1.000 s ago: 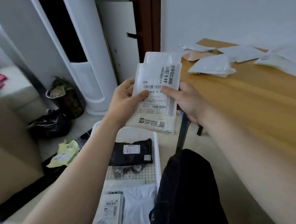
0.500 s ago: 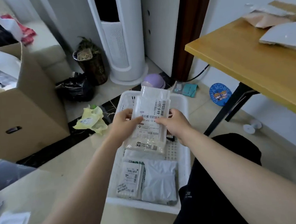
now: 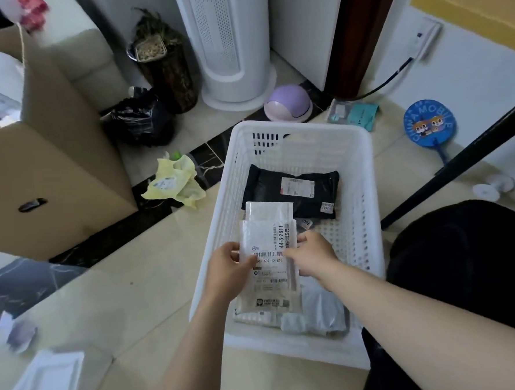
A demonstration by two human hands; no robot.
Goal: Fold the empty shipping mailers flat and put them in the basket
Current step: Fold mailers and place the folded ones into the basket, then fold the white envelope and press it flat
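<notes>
A folded white bubble mailer [image 3: 269,239] with a printed label is held low inside the white plastic basket [image 3: 367,188] on the floor. My left hand [image 3: 229,267] pinches its left edge with thumb on the label. My right hand [image 3: 312,256] grips its right edge. Under it in the basket lie a black mailer [image 3: 298,192] at the far end, a grey mailer [image 3: 320,311] at the near right and a white labelled one [image 3: 257,317], partly hidden.
A large cardboard box [image 3: 52,165] stands to the left. A crumpled yellow bag [image 3: 175,184], a black bag [image 3: 140,120], a white tower unit [image 3: 226,46] and a purple dome [image 3: 288,102] lie beyond the basket. The wooden table [image 3: 474,6] and its black leg [image 3: 459,164] are at right.
Both hands have lowered the white mailer from chest height down into the basket. My view has tilted down toward the floor.
</notes>
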